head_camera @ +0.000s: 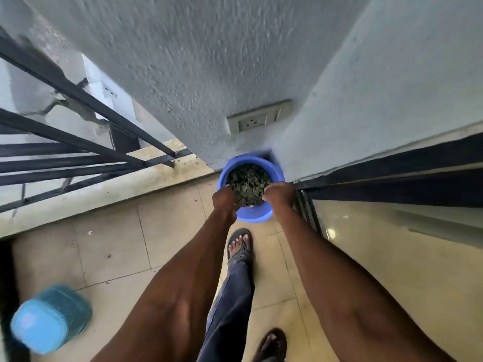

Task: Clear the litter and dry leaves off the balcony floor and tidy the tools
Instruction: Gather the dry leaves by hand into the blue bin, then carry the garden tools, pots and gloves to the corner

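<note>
Below me on the tiled floor (pixel 109 246) I see a blue basket (pixel 49 318) lying at the near left, then my left hand (pixel 224 202) and right hand (pixel 279 195) gripping opposite rims of the upright blue bucket (pixel 252 214), mouth up and full of dry leaves (pixel 248 182), tucked against the wall corner beneath a socket (pixel 258 116).

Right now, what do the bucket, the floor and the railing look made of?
Blue bucket: apparently plastic, smooth, uniformly coloured, faint sheen on the rim.
Floor: beige tiles, likely ceramic, with visible grout lines, dull and stained.
Railing: probably painted metal, with slim black bars and chipped patches.
</note>
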### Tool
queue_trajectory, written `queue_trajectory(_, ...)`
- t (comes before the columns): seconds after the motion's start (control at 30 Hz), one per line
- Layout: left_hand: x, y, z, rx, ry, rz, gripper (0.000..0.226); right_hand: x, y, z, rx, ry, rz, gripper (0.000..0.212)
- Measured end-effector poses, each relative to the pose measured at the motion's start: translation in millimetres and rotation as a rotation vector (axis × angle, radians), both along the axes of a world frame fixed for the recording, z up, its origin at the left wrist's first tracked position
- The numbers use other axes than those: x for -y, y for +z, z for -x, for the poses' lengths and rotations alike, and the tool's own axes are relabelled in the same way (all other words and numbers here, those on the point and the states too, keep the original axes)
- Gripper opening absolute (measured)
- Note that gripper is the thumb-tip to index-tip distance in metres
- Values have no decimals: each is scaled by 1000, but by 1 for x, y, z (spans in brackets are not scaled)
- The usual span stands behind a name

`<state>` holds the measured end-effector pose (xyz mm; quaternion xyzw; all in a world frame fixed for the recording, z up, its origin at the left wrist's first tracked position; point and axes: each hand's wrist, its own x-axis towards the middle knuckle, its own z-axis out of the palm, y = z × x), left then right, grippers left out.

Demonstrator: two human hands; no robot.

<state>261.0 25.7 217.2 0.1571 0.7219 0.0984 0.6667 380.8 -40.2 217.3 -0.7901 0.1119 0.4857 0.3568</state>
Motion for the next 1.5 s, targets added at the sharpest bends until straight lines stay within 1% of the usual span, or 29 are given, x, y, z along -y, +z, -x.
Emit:
queue_trajectory(0.07, 2, 25, 3, 25, -26, -9, 32, 2, 24, 5, -93, -18, -65, 41)
queue_trajectory(0.13, 7, 54, 6, 4, -154, -40, 28, 2, 55, 12, -214, 40, -119, 61)
queue_trajectory(0.17, 10, 68, 9, -10, -228, -61, 27, 3, 68, 16, -223, 117, -114, 66)
queue_trajectory(0.2, 15, 87, 13, -23, -284, -76, 28, 7, 81, 20, -177, 217, -93, 67)
queue_trajectory(0.27, 25, 119, 20, -28, -431, -118, 36, 16, 105, 30, -14, 389, -27, 60)
queue_trajectory(0.3, 33, 137, 26, -32, -506, -149, 38, 23, 128, 36, 56, 462, -16, 56)
queue_trajectory(0.37, 52, 179, 40, -83, -585, -201, 39, 39, 166, 51, 175, 609, -35, 45)
queue_trajectory(0.47, 91, 233, 62, -186, -725, -298, 31, 68, 222, 78, 256, 810, -55, 19)
queue_trajectory(0.5, 107, 248, 70, -222, -758, -337, 29, 80, 243, 88, 273, 880, -49, 15)
queue_trajectory(0.57, 146, 287, 90, -257, -756, -405, 27, 111, 278, 110, 314, 1026, -49, 10)
queue_trajectory(0.63, 185, 317, 112, -295, -720, -461, 24, 142, 302, 130, 362, 1136, -52, 24)
queue_trajectory(0.7, 228, 341, 140, -319, -671, -467, 20, 178, 326, 154, 415, 1275, -65, 27)
queue_trajectory(0.77, 268, 357, 168, -350, -607, -456, 23, 210, 342, 178, 456, 1400, -73, 30)
queue_trajectory(0.9, 356, 377, 234, -417, -435, -412, 23, 272, 367, 239, 457, 1635, -90, 33)
queue_trajectory(0.97, 396, 375, 264, -467, -367, -393, 22, 295, 371, 270, 442, 1789, -121, 32)
queue_trajectory(1.03, 435, 374, 293, -507, -312, -356, 26, 317, 376, 301, 446, 1921, -155, 31)
queue_trajectory(1.2, 528, 371, 355, -540, -122, -246, 30, 367, 385, 375, 474, 2218, -228, 24)
queue_trajectory(1.27, 557, 370, 377, -575, -67, -224, 37, 387, 389, 400, 480, 2290, -259, 24)
queue_trajectory(1.3, 590, 367, 400, -599, -6, -205, 39, 411, 391, 430, 483, 2365, -298, 22)
queue_trajectory(1.37, 605, 371, 410, -591, 33, -196, 38, 419, 390, 446, 519, 2385, -340, 19)
queue_trajectory(1.4, 615, 374, 418, -595, 55, -197, 38, 425, 390, 456, 539, 2395, -358, 21)
queue_trajectory(1.5, 692, 375, 472, -624, 145, -161, 39, 490, 383, 527, 531, 2544, -457, 26)
